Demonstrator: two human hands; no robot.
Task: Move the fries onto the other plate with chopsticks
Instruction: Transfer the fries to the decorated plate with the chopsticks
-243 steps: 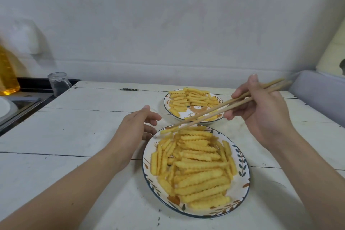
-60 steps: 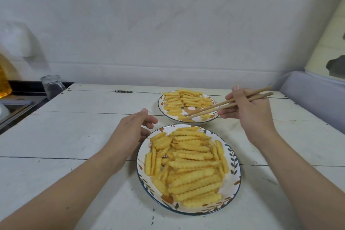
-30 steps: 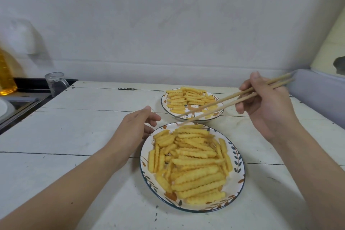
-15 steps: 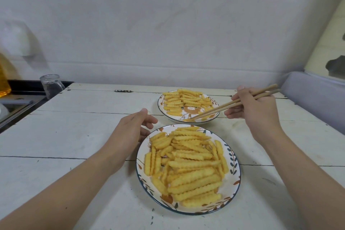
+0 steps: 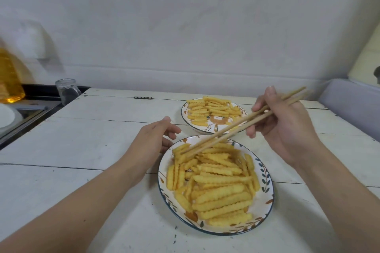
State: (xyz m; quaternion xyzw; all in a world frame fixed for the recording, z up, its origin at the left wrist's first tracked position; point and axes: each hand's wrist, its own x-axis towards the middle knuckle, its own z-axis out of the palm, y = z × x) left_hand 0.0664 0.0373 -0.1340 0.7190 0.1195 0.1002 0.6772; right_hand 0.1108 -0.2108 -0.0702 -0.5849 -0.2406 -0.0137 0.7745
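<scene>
A near plate [image 5: 264, 172] with a leaf pattern holds a heap of crinkle-cut fries [image 5: 218, 187]. Behind it a far plate [image 5: 213, 128] carries a smaller layer of fries [image 5: 209, 109]. My right hand [image 5: 287, 127] grips a pair of wooden chopsticks [image 5: 232, 127]; their tips reach down to the fries at the near plate's upper-left edge. Whether the tips pinch a fry, I cannot tell. My left hand [image 5: 152, 139] rests on the table with curved fingers touching the near plate's left rim.
The white plank table [image 5: 92, 146] ends at a dark counter on the left with a glass mug [image 5: 66, 91], a bottle of yellow oil [image 5: 9, 76] and a white dish [image 5: 6, 117]. A grey ledge [image 5: 353, 107] borders the right.
My right hand has swung the chopstick tips from the far plate back down to the upper-left fries on the near plate. The left hand stays at the near plate's rim.
</scene>
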